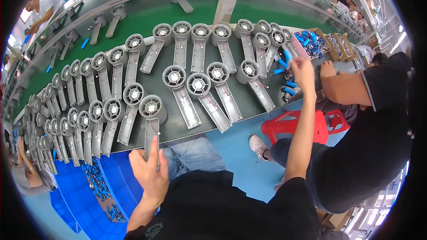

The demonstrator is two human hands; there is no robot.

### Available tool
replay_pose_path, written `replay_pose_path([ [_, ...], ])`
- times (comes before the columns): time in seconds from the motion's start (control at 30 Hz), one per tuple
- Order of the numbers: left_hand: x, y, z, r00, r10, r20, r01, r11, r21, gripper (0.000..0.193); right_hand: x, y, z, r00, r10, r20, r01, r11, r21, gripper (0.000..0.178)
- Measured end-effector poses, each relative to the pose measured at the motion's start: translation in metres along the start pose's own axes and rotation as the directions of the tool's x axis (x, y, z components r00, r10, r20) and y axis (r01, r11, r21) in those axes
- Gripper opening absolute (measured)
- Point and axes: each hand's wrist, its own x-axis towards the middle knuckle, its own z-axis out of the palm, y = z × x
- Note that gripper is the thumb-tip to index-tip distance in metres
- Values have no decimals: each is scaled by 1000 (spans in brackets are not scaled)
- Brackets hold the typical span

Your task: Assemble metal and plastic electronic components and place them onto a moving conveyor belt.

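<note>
My left hand (150, 169) is closed around the handle of a grey fan housing (152, 109) at the table's near edge. Its round head points away from me, and a thin red wire with a white connector lies along the open handle shell. Stretched out to the far right, my right hand (303, 73) pinches a blue cylindrical battery (287, 55). Just below and left of it, several more blue batteries (290, 84) with small dark parts attached lie loose on the table. Similar grey fan housings (199, 84) stand in rows across the dark tabletop.
A box of blue batteries (311, 43) and cardboard trays (340, 46) stand at the far right. Beside me a co-worker in black rests an arm (347, 86) on the table. Below are a red stool (296, 126) and blue bins (120, 173). A green conveyor (147, 15) runs behind.
</note>
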Motion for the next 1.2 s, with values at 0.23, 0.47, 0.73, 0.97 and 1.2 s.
replay_pose_path([
  [0.23,8,7,18,993,-80,87,88,992,-93,46,16,-13,-29,954,243,177,-293,622,726,27],
  [0.47,12,-3,17,995,-46,86,59,986,-153,37,15,-15,-42,962,188,198,-273,673,687,29],
  [0.73,37,0,0,996,11,-87,-39,947,-320,24,-26,-109,-67,929,-201,311,-344,-156,926,27],
  [0.97,73,33,3,992,-50,118,126,570,-812,30,-103,-233,-32,797,-403,451,-592,-372,715,28],
  [1.2,63,13,4,909,-273,315,340,48,-939,36,-169,-291,-9,852,-404,334,-382,-42,923,21],
])
